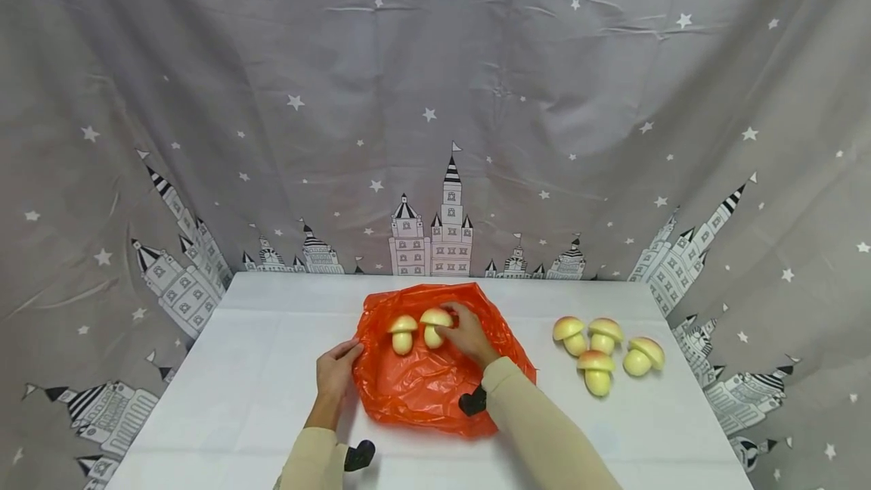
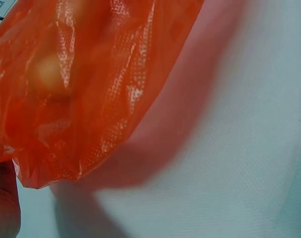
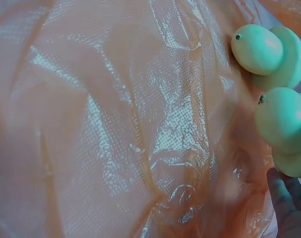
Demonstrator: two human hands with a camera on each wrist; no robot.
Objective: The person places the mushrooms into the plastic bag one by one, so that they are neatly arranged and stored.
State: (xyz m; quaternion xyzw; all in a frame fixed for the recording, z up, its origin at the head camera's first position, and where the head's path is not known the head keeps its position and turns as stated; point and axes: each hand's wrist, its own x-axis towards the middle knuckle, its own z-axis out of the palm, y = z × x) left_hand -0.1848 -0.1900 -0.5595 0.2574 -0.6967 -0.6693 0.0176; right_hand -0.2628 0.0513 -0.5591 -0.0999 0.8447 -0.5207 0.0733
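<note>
A red plastic bag (image 1: pixel 422 392) lies spread with its mouth facing up and its edges raised. My left hand (image 1: pixel 335 370) pinches the bag's left edge; in the left wrist view, part of that hand (image 2: pixel 5 206) shows at the lower left against the film. Inside the bag, my right hand (image 1: pixel 468 333) grips a toy mushroom (image 1: pixel 432 327) with a yellow stem and reddish cap. Just left of it, another toy mushroom (image 1: pixel 402 339) stands on the bag's inside. The right wrist view shows the gripped mushroom (image 3: pixel 284 121) at the fingertips (image 3: pixel 276 191).
To the right of the bag, several more toy mushrooms (image 1: pixel 597 380) lie grouped on the white table (image 1: pixel 272 369). Behind the table hangs a grey curtain (image 1: pixel 340 172) printed with castles and stars. Both forearms reach in from the front edge.
</note>
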